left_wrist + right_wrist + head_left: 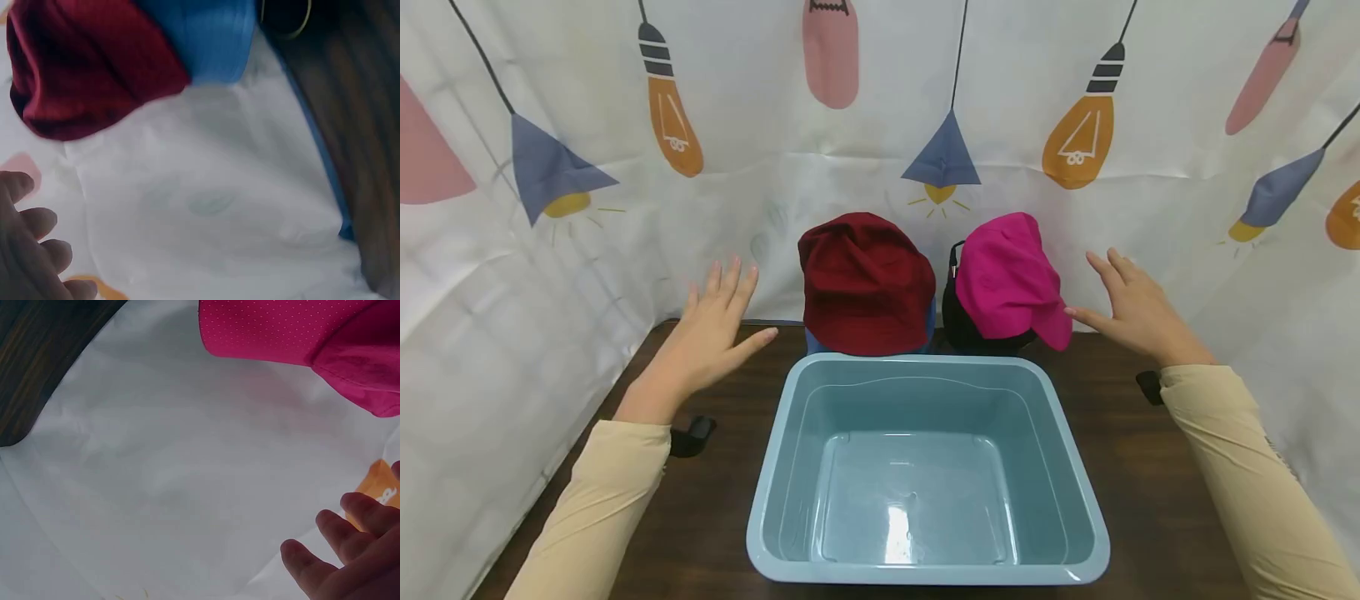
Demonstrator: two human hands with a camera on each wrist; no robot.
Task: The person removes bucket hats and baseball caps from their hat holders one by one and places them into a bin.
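Observation:
My left hand (703,337) is held in the air with fingers spread, left of a dark red cap (867,283), and holds nothing. The red cap sits on top of something blue (203,40), seen beneath it in the left wrist view. On the other side, my right hand (1138,312) hovers with straight fingers beside a bright pink cap (1009,275). The thumb tip appears close to the pink brim; whether they touch I cannot tell. Under the pink cap is a black item (964,321), mostly hidden. In the right wrist view the brim (262,331) shows small dots.
A light blue plastic basin (917,500) stands in front of the caps, between my forearms, with nothing inside. It rests on a dark wooden table (715,517). White cloth (745,100) printed with lamps and bulbs hangs behind the table and along its sides.

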